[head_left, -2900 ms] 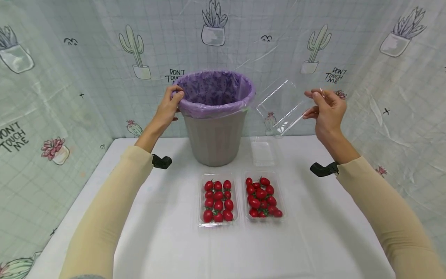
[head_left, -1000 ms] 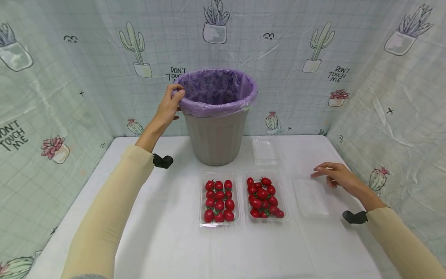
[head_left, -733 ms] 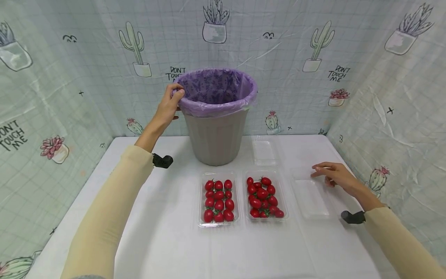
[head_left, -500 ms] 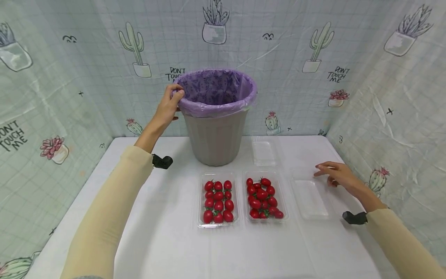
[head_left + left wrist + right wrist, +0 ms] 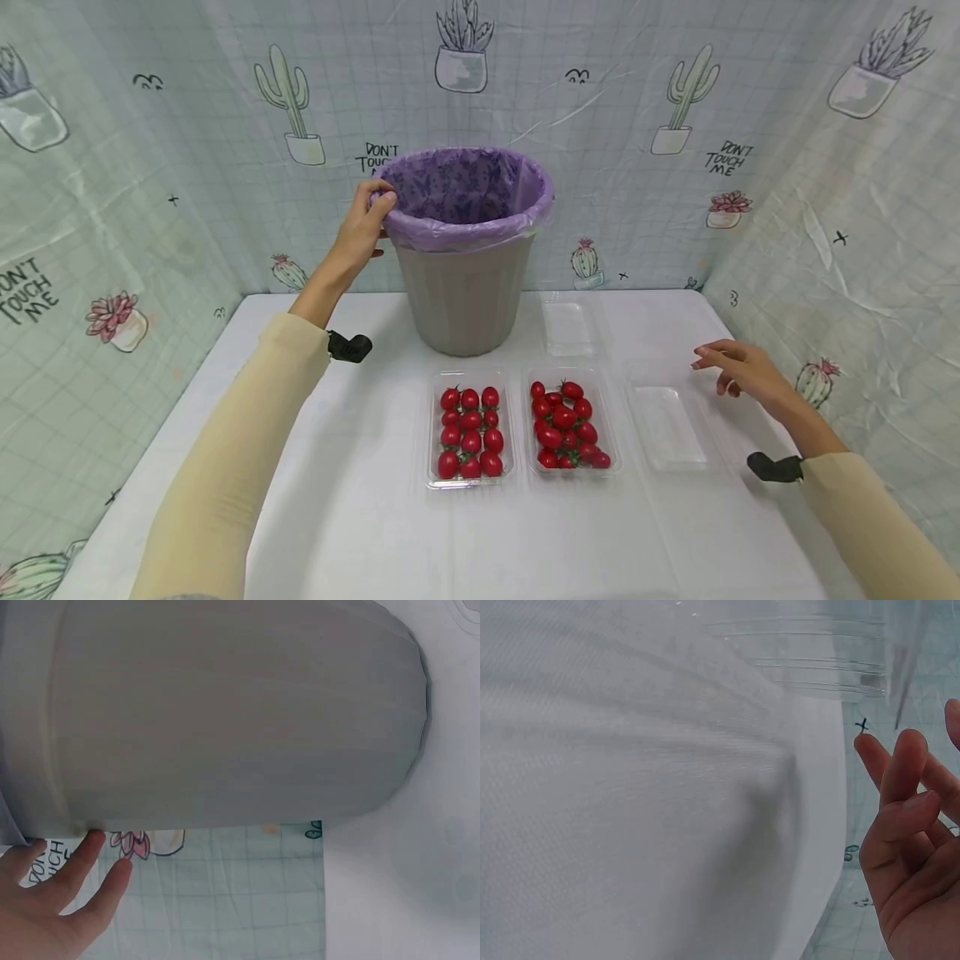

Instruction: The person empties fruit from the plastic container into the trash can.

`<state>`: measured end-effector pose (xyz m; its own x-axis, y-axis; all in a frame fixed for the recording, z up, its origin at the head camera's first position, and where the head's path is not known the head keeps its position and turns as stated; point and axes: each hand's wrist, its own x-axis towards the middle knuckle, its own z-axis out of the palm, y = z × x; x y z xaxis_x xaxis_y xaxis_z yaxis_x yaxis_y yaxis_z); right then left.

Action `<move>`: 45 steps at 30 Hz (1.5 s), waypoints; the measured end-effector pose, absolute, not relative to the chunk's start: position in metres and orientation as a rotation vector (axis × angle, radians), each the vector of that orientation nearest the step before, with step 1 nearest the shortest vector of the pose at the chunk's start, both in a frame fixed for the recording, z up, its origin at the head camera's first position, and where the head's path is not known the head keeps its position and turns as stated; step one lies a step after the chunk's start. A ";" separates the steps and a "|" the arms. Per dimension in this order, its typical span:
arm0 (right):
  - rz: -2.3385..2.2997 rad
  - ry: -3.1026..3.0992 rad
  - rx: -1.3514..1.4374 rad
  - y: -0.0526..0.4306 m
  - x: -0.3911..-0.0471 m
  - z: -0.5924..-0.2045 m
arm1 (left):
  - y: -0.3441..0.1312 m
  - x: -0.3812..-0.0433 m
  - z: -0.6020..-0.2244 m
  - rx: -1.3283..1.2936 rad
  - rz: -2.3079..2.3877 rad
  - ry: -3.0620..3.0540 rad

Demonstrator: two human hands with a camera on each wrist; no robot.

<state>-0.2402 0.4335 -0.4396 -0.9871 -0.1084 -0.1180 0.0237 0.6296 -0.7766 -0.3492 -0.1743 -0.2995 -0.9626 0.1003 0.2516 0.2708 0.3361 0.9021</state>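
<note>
My left hand [image 5: 363,225] holds the rim of a grey trash can [image 5: 465,296], thumb over the purple bag [image 5: 461,237] that lines it. In the left wrist view, fingers [image 5: 112,889] of this hand reach along the outside of the can. My right hand [image 5: 742,373] hovers with loosely bent fingers and nothing in them, just off the far right corner of a clear plastic box [image 5: 670,429] on the table. The right wrist view shows that box's ridged clear wall [image 5: 817,667] apart from the fingertips.
Two clear boxes of cherry tomatoes, a left one [image 5: 470,433] and a right one [image 5: 566,427], sit side by side before the can. Another clear plastic box [image 5: 567,329] lies right of the can. A patterned curtain [image 5: 600,125] hangs behind the white table [image 5: 360,517].
The clear plastic box, earlier held up beside the can by my right hand, now lies right of the tomatoes. My right hand has let go and drawn slightly right. The left stays put.
</note>
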 end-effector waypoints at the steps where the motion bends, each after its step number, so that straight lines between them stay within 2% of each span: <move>1: -1.290 2.703 -0.065 0.433 -0.240 -0.439 | -0.174 -0.349 -0.299 -0.340 -1.693 -2.442; 18: -1.367 2.769 -0.097 0.426 -0.235 -0.427 | -0.174 -0.351 -0.296 -0.322 -1.673 -2.456; 31: -1.314 2.755 -0.411 0.410 -0.218 -0.401 | -0.174 -0.350 -0.295 -0.319 -1.681 -2.459; 37: -1.288 2.751 -0.516 0.391 -0.207 -0.390 | -0.175 -0.351 -0.296 -0.297 -1.665 -2.459; 45: -1.272 2.662 -0.483 0.348 -0.192 -0.380 | -0.174 -0.353 -0.298 -0.298 -1.668 -2.459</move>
<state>-0.1922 0.3481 -0.3804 -0.9365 -0.3507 0.0016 -0.2215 0.5880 -0.7779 -0.3528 -0.1736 -0.2984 -0.9682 0.0768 0.2382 0.2497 0.3596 0.8991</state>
